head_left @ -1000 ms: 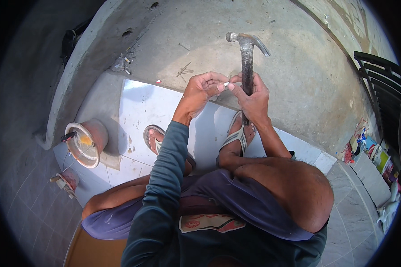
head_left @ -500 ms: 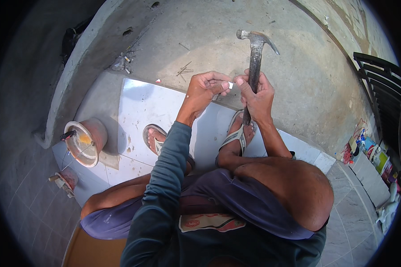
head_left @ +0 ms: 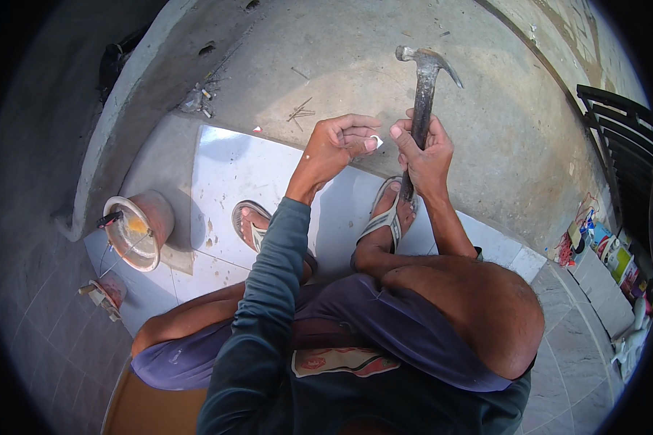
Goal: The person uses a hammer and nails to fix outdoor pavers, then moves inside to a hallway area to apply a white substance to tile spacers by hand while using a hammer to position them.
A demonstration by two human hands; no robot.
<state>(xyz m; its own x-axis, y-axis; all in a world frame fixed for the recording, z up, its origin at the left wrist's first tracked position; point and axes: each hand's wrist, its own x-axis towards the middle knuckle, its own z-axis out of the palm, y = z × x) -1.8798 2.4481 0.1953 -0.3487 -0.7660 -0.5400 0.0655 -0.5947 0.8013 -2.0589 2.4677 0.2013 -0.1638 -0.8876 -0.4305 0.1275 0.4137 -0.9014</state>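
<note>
My right hand point(head_left: 429, 154) is wrapped round the dark handle of a claw hammer point(head_left: 426, 90), which stands nearly upright with its metal head at the top. To its left, my left hand point(head_left: 341, 143) pinches a small white chip point(head_left: 377, 142) between thumb and fingers; the piece looks flat and angular. A narrow gap parts the two hands. Both are above the front edge of a white tiled step point(head_left: 257, 163), beyond which lies rough concrete floor. Several nails point(head_left: 300, 110) are scattered on that concrete, ahead of my left hand.
At left stands a pale bucket point(head_left: 159, 221) with a wet-looking inside, beside a smaller reddish container point(head_left: 112, 293). A low curved concrete wall point(head_left: 116, 138) bounds the left. On the right are a black metal rack point(head_left: 620, 138) and mixed clutter point(head_left: 609, 250). My sandalled feet rest on the tiles.
My right hand has shifted slightly right with the hammer, widening the gap between my hands. The white chip has turned in my left fingers and now shows a pointed corner.
</note>
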